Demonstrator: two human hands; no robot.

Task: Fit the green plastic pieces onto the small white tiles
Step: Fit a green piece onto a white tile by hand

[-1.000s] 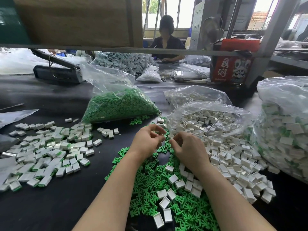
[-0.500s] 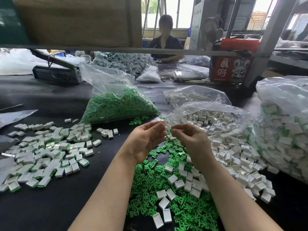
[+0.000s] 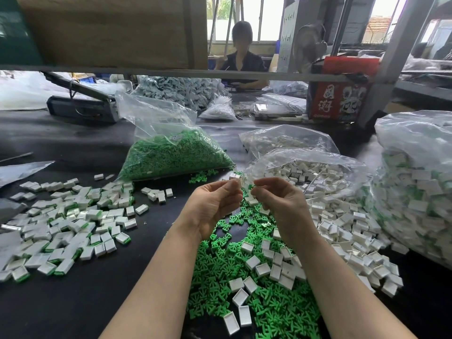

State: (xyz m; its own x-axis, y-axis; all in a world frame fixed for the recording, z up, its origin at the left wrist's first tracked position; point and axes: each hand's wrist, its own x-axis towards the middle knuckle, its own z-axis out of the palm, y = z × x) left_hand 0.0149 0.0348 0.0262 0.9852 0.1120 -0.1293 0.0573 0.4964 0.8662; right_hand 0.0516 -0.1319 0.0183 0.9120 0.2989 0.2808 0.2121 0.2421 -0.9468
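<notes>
A small green plastic piece point(image 3: 252, 186) sits pinched in the right hand point(image 3: 281, 204), raised above a loose heap of green pieces point(image 3: 244, 277) on the black table point(image 3: 61, 302). The left hand point(image 3: 215, 204) pinches a small white tile point(image 3: 241, 183) just beside it. Finished tiles point(image 3: 66, 221) lie left; clear bags point(image 3: 171, 152) and a seated person point(image 3: 242, 57) sit far.
</notes>
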